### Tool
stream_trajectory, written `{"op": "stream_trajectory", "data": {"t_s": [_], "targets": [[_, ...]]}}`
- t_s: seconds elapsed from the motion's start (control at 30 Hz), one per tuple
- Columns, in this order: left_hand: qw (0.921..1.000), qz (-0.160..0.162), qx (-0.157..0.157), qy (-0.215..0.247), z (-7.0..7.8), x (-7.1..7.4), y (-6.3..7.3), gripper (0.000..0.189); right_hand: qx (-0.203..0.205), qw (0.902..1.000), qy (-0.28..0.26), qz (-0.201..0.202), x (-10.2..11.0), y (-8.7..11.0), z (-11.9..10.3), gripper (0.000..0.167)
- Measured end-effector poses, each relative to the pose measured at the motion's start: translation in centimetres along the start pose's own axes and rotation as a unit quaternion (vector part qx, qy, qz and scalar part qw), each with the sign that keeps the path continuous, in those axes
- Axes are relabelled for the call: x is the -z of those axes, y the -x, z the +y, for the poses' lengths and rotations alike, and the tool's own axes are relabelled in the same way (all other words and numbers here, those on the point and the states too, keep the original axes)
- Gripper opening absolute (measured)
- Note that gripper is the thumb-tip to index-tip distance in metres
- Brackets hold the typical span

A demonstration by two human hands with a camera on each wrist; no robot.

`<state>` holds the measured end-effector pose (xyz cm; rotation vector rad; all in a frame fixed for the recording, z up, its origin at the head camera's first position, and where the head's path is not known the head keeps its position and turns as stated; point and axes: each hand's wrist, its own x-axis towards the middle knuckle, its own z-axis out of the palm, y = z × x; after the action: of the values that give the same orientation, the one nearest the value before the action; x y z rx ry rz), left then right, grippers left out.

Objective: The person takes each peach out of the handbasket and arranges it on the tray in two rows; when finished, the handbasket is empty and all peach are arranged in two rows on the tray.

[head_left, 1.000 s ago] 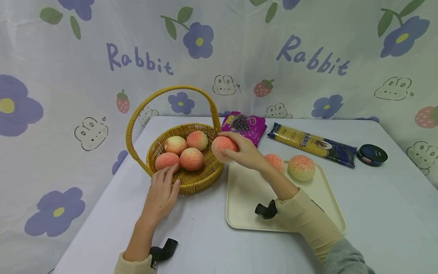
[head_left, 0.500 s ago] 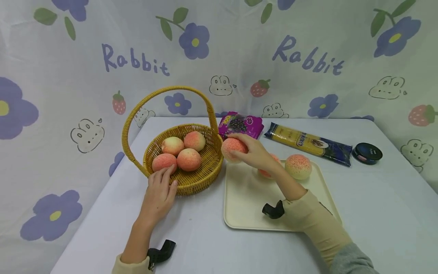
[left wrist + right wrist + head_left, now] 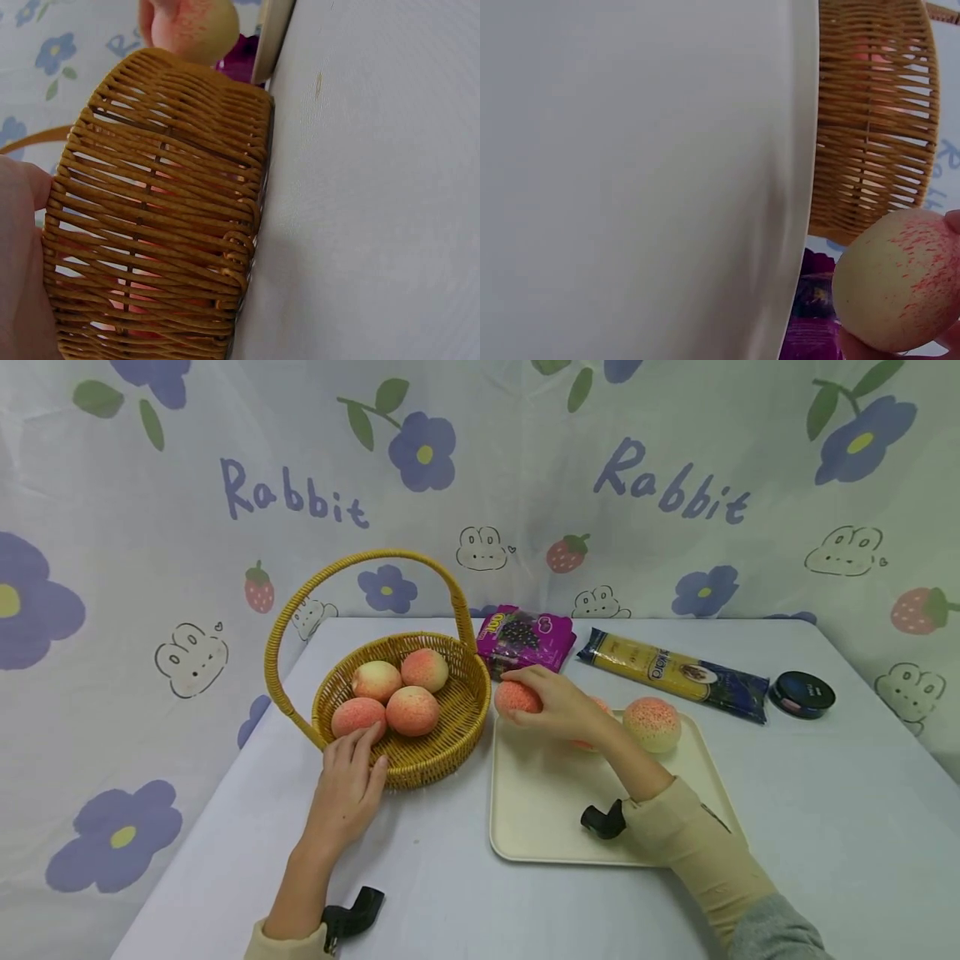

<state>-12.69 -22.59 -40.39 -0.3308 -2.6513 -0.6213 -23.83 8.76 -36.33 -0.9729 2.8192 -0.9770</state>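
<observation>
A pale grey-white fabric backdrop (image 3: 495, 485), faintly creased, rises behind and beside a smooth white counter (image 3: 442, 893). Purple yellow-centred flowers (image 3: 422, 452), red strawberries (image 3: 566, 555), line-drawn rabbits (image 3: 481, 552) and purple "Rabbit" lettering (image 3: 288, 493) decorate it under soft light.

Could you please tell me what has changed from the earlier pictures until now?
The right hand has moved its peach slightly rightward, away from the basket toward the tray, without letting go. The left hand stays at the basket, and the four peaches inside stay put.
</observation>
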Motion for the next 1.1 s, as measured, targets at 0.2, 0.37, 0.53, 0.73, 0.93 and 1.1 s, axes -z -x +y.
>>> {"op": "stream_trajectory", "data": {"t_s": [0.2, 0.37, 0.53, 0.73, 0.93, 1.1], "targets": [[1.0, 0.0, -0.001, 0.0, 0.0, 0.06, 0.01, 0.047, -0.014, 0.999, 0.041, -0.015, -0.3, 0.03, 0.27, 0.056], [1.0, 0.002, -0.004, 0.001, -0.05, 0.07, 0.11, 0.047, -0.02, 0.9973, 0.065, -0.027, -0.43, 0.28, 0.35, 0.055], [1.0, 0.003, -0.004, 0.001, -0.05, 0.09, 0.23, 0.047, -0.012, 0.9959, 0.083, -0.035, -0.59, 0.45, 0.42, 0.055], [1.0, 0.002, -0.003, 0.003, 0.0, 0.09, 0.27, 0.047, -0.009, 0.9934, 0.108, -0.039, -0.76, 0.54, 0.58, 0.053], [1.0, 0.003, -0.007, 0.005, -0.04, 0.03, 0.09, 0.047, -0.004, 0.9888, 0.144, -0.041, -0.77, 0.48, 0.74, 0.053], [0.9999, 0.005, -0.008, 0.004, -0.09, -0.03, 0.04, 0.047, -0.007, 0.9878, 0.152, -0.033, -0.79, 0.43, 0.81, 0.053]]}}
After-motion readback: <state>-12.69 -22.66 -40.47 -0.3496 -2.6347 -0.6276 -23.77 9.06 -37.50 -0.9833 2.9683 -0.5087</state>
